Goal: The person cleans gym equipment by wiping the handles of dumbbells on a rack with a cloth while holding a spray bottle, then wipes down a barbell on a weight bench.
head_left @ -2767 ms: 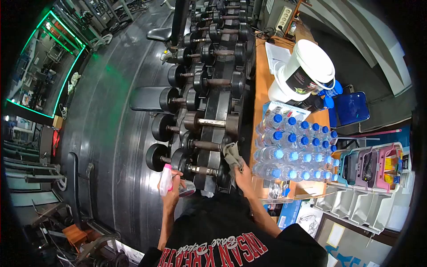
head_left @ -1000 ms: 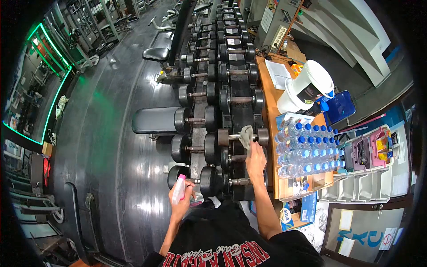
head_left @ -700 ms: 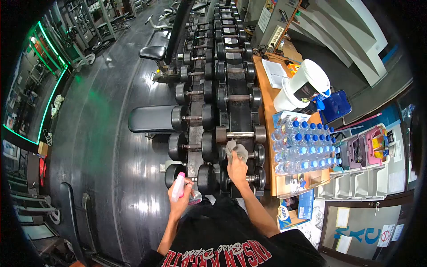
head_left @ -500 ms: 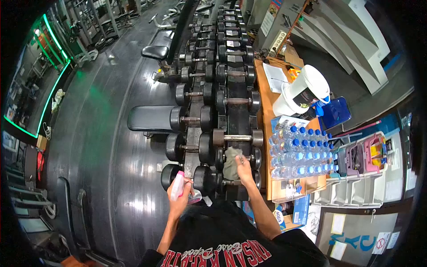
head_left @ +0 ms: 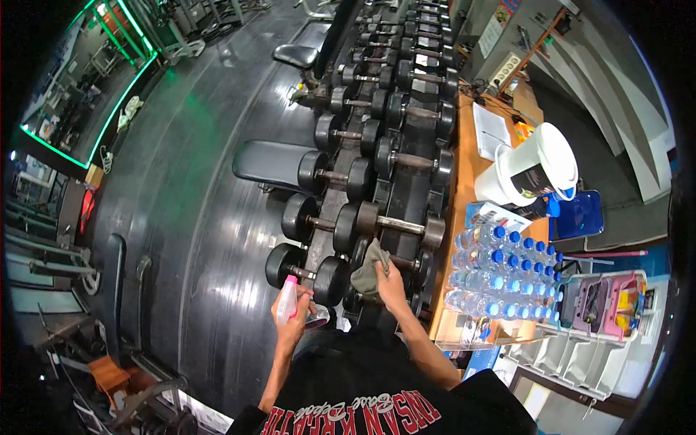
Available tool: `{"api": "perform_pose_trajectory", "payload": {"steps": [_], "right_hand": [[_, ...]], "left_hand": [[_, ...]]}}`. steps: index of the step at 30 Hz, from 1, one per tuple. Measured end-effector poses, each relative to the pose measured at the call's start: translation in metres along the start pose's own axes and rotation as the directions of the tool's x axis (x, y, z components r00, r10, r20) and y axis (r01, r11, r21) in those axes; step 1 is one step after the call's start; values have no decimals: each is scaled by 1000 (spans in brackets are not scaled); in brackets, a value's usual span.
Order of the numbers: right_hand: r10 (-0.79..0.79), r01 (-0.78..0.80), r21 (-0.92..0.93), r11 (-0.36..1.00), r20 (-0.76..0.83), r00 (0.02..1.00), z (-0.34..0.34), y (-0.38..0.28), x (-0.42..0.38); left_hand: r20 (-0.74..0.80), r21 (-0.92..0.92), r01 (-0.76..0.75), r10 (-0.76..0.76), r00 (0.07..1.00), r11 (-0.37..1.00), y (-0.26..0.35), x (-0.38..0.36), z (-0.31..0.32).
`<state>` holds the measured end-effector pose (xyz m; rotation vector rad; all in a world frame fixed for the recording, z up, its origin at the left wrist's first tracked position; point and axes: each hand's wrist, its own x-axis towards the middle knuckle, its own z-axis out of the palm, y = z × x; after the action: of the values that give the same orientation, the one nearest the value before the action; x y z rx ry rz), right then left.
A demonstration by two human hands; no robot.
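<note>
Fingers of my left hand [head_left: 291,325] are wrapped round a clear spray bottle [head_left: 286,303] with a pink tip, beside the nearest black dumbbell [head_left: 331,281] of the left row. My right hand [head_left: 392,288] grips a grey-green cloth [head_left: 367,274], which lies against a black dumbbell in the right row and hides part of it. Just beyond the cloth is a dumbbell with brownish-grey heads and a shiny metal handle [head_left: 401,225].
Two dumbbell rows run away from me. On the right, a wooden table [head_left: 467,156] holds water bottles [head_left: 475,280] and white buckets [head_left: 545,161]. A padded bench [head_left: 268,161] stands left of the rows. Plastic bins [head_left: 598,304] are at the far right.
The view has turned, so the racks and table appear slanted and shifted. The cloth has moved slightly left relative to my body and hangs differently. The bottle remains in my left hand.
</note>
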<state>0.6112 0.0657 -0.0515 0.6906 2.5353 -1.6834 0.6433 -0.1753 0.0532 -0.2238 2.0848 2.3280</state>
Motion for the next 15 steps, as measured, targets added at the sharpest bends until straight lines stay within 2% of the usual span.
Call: {"api": "perform_pose_trajectory", "payload": {"steps": [2, 3, 4, 6, 7, 8, 10, 11, 12, 13, 15], "right_hand": [[-40, 36, 29, 999, 157, 987, -15, 7, 11], [-114, 117, -25, 993, 106, 988, -24, -17, 14], [-161, 158, 30, 987, 160, 974, -40, -73, 13], [-171, 195, -64, 979, 268, 948, -38, -108, 25], [-400, 440, -54, 896, 329, 855, -27, -106, 39], [-533, 673, -229, 703, 458, 712, -19, -105, 52], [-579, 934, -224, 277, 737, 348, 16, -52, 86], [-578, 939, -210, 271, 745, 333, 25, -63, 87], [-224, 920, -334, 205, 899, 376, 38, -85, 85], [161, 902, -422, 86, 900, 406, 50, -100, 87], [184, 908, -418, 33, 895, 405, 70, -97, 97]], "left_hand": [[-32, 20, 7, -6, 999, 1000, 1, -6, 6], [-44, 36, -5, 7, 999, 999, 2, -6, 9], [-59, 40, -5, 8, 998, 999, 1, -7, 10], [-124, 28, 26, -23, 992, 999, -1, -14, 12], [-140, 28, 25, -21, 990, 999, -2, -17, 12], [-150, 31, 9, -5, 989, 999, -4, -19, 11], [-179, 34, -8, 14, 984, 999, -5, -23, 10], [-200, 25, -26, 31, 979, 999, -5, -26, 9], [-222, 15, -47, 49, 974, 999, -5, -28, 9], [-241, 13, -50, 52, 969, 999, -6, -31, 8], [-293, 1, -51, 49, 955, 999, -5, -38, 5]]}}
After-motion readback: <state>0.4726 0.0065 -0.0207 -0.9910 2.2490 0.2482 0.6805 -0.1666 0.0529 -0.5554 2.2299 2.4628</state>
